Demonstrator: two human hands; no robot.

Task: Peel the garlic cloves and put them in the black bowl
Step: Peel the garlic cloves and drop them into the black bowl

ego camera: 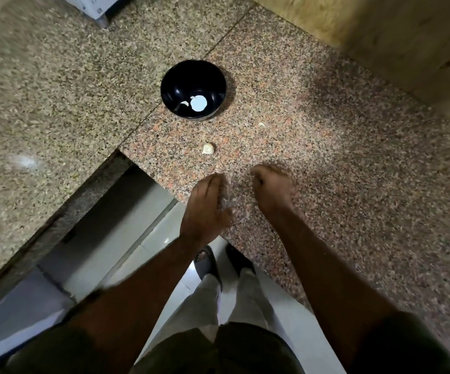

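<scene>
At lower centre of the frame the left hand (205, 206) is being held over the near edge of the granite worktop (353, 184), its fingers extended forward and close together; motion blur is smearing them, and whether anything is being pinched under them cannot be told. Just to its right, the right hand (272, 187) is being held with its fingers curled under in a loose fist, knuckles toward the top of the frame; whether something is enclosed in it cannot be told either.

Above the hands, in the middle of the frame, an unpeeled garlic clove (208, 149) is lying alone on the worktop, apart from both hands. It is looking stubby, so its long axis is hard to read; it seems to be running roughly up and down the frame, though which end is the tip cannot be settled. Further up, the black bowl (170, 87) is standing upright, and a small curved pale piece (184, 103), probably a peeled clove, is lying in its bottom beside a bright white patch that is judged to be a reflection. To the right of the bowl a small pale scrap (261, 125), seemingly skin, is resting on the stone.

The step in hand is judged to be the fetching of the next clove. It would be done well if the clove were pinched at its sides, its root end nicked with a thumbnail, and the skin pulled off along its length, with the scraps being kept out of the bowl.
</scene>
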